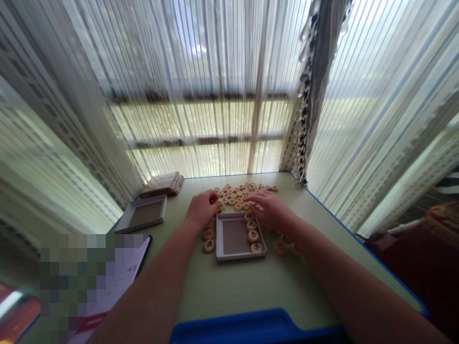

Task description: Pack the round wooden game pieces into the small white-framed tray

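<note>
Head view: left hand [203,208] and right hand [269,209] partly hide round pieces [238,206]; I cannot tell their grip.

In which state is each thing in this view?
Front tray: open, partly filled
Tray pieces: marked sides up, in a column
Left tray: open, flat
Loose pieces: spread out, some blank side up
Stack at back: lying flat
Curtains: hanging, light coming through
Left hand: fingers curled
Right hand: palm down
</note>
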`<state>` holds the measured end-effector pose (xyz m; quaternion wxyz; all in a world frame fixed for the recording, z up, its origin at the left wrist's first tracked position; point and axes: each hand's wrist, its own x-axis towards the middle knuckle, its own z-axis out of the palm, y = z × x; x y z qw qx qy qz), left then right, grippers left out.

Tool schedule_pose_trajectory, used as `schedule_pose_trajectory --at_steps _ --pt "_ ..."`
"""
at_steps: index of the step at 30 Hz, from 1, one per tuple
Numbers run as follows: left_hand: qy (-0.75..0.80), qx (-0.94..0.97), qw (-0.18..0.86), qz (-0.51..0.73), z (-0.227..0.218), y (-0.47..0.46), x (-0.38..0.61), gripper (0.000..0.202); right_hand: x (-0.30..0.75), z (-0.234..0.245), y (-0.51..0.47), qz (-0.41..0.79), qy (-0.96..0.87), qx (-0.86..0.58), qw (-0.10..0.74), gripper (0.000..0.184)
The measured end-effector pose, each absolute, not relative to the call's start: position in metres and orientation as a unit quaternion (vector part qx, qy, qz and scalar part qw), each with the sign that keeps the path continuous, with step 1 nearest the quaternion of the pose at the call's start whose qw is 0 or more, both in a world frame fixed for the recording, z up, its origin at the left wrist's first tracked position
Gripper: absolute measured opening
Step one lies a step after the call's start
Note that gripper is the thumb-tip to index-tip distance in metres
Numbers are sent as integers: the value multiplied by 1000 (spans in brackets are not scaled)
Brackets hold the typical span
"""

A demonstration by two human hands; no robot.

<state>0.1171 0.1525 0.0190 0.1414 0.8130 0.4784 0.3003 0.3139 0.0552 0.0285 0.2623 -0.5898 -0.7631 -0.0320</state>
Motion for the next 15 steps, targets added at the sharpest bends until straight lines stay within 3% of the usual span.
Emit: schedule_pose_trajectory --at_steps 7,15 --pt "314 673 531 408 31 121 141 36 305 32 51 7 -758 -548 354 33" --pt "284 603 638 385 28 107 154 37 301 35 51 -3 -723 -545 425 20"
